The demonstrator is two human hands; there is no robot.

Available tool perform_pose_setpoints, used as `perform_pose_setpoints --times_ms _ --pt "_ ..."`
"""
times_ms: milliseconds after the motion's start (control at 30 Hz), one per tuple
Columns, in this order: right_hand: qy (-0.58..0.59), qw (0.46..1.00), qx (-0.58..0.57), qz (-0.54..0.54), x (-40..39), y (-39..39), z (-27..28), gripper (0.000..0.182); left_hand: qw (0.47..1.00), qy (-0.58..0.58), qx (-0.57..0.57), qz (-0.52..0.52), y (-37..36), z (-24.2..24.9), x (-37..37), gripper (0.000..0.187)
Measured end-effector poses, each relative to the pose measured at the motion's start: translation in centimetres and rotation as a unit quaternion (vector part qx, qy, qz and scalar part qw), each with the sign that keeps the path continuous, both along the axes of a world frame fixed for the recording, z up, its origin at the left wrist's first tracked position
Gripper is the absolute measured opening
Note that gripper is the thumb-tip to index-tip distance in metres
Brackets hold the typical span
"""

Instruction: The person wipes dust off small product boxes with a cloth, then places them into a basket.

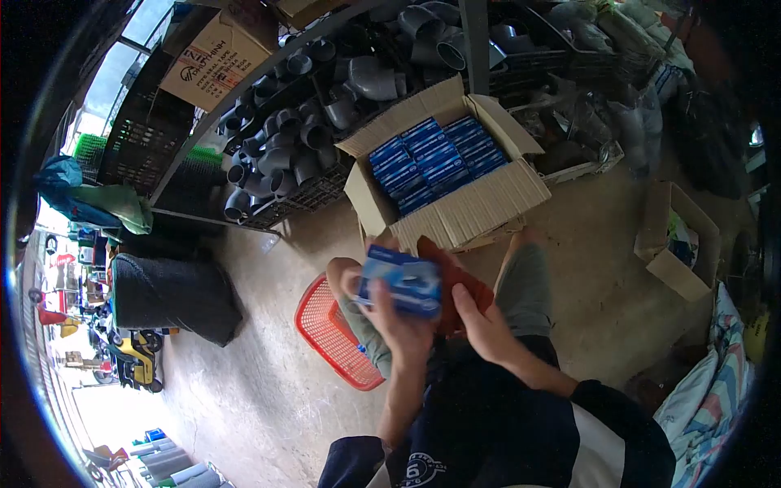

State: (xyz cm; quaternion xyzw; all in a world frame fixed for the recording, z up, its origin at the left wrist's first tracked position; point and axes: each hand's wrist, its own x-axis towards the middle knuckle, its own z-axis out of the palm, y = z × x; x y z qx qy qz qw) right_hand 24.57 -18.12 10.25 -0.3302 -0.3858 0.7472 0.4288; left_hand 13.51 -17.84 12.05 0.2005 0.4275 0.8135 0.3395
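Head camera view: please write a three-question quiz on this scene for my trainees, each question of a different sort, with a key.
1. Short answer: which of the person's own hands holds the blue box?

2. Fill in the blank: the open carton is packed with rows of ____.

3. True or false: a red basket is on the person's left side.

Key:
1. The left hand.
2. Small blue boxes.
3. True.
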Motion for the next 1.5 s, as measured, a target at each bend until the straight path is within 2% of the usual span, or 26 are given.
perform_pose_setpoints --times_ms 33,67,133,167,267,300,367,467,533,567,633,667,700,800,833,933,967,1067,1100,1167,1267,1333,1367,1433,1467,1500 --pt "0.030 0.999 -0.010 -0.034 -0.9 -0.3 0.7 0.045 0.999 0.034 0.003 -0.034 -0.2 -1.0 0.1 0.051" --pt "0.061 0.996 -0.019 -0.068 -1.4 -0.6 1.0 0.046 0.995 0.102 0.006 -0.012 -0.8 -2.0 -0.2 0.052" --pt "0.094 0.988 -0.119 -0.022 -1.1 -0.9 0.7 0.045 0.972 0.234 0.012 0.032 -1.5 -3.1 -0.5 0.056" --pt "0.107 0.987 -0.121 -0.008 -1.1 -1.1 0.5 0.044 0.953 0.295 0.052 0.053 -1.1 -3.6 -0.7 0.061" --pt "0.116 0.980 -0.163 0.021 -0.2 -0.6 0.0 0.041 0.878 0.451 0.147 0.059 0.6 -1.6 -1.1 0.060" --pt "0.113 0.976 -0.183 0.032 0.4 -0.4 -0.2 0.040 0.879 0.443 0.155 0.081 1.2 -1.0 -0.7 0.058" --pt "0.121 0.975 -0.184 0.017 1.1 0.0 0.2 0.037 0.841 0.527 0.090 0.084 1.4 -0.6 -2.2 0.062" --pt "0.104 0.978 -0.182 -0.003 3.1 0.2 -0.4 0.036 0.828 0.549 -0.050 0.101 1.4 -1.2 -4.5 0.072" --pt "0.084 0.981 -0.172 -0.037 4.7 0.1 -1.1 0.036 0.855 0.500 -0.123 0.059 2.1 -0.8 -5.8 0.081" --pt "0.088 0.982 -0.166 -0.037 5.7 0.4 -1.3 0.039 0.891 0.429 -0.148 0.021 1.9 -0.4 -5.7 0.093" --pt "0.012 0.998 0.043 -0.051 5.1 1.0 0.9 0.044 0.836 0.515 -0.167 -0.084 0.2 0.3 -5.4 0.095" --pt "-0.029 0.987 0.147 -0.057 5.1 1.6 1.7 0.047 0.804 0.553 -0.174 -0.136 -0.7 0.3 -5.2 0.095" --pt "-0.142 0.946 0.292 -0.008 5.6 2.7 1.5 0.053 0.766 0.587 -0.178 -0.191 -1.3 -0.3 -5.1 0.096" --pt "-0.244 0.899 0.349 0.107 3.5 2.8 1.5 0.055 0.728 0.638 -0.156 -0.196 -3.3 -0.3 -2.7 0.094" --pt "-0.229 0.912 0.325 0.104 2.1 2.2 1.5 0.054 0.711 0.665 -0.147 -0.175 -3.0 0.2 -2.9 0.096" --pt "-0.301 0.866 0.359 0.175 1.3 1.4 1.0 0.052 0.718 0.637 -0.221 -0.175 -2.8 -1.0 -4.9 0.101" --pt "-0.295 0.868 0.347 0.196 1.1 0.9 1.3 0.051 0.705 0.660 -0.216 -0.147 -2.9 -2.3 -5.7 0.099" --pt "-0.267 0.896 0.282 0.214 0.3 0.7 0.1 0.051 0.704 0.660 -0.227 -0.132 -4.2 -2.9 -5.4 0.093" --pt "-0.246 0.912 0.259 0.202 -0.3 0.8 -0.3 0.050 0.685 0.682 -0.228 -0.122 -5.0 -3.0 -5.0 0.088" --pt "-0.204 0.938 0.213 0.184 -1.7 1.2 -0.8 0.049 0.698 0.659 -0.251 -0.121 -5.6 -2.8 -4.5 0.089" --pt "-0.227 0.904 0.310 0.187 -3.1 0.4 0.6 0.046 0.713 0.631 -0.290 -0.093 -6.3 -3.3 -5.8 0.086" --pt "-0.251 0.888 0.303 0.237 -3.1 -0.4 0.6 0.044 0.717 0.612 -0.325 -0.072 -6.8 -4.1 -7.4 0.079" --pt "-0.264 0.878 0.302 0.261 -3.0 -0.6 0.5 0.043 0.714 0.607 -0.344 -0.062 -7.2 -5.4 -8.4 0.085" --pt "-0.254 0.905 0.129 0.317 -3.0 -1.0 1.8 0.039 0.755 0.561 -0.339 -0.012 -8.6 -7.0 -10.2 0.092" --pt "-0.244 0.914 0.081 0.313 -2.7 -1.2 1.3 0.037 0.774 0.539 -0.333 0.012 -9.5 -7.6 -10.9 0.096" --pt "-0.234 0.922 0.033 0.307 -2.4 -1.3 0.8 0.037 0.803 0.486 -0.343 0.041 -10.2 -7.2 -11.6 0.088"
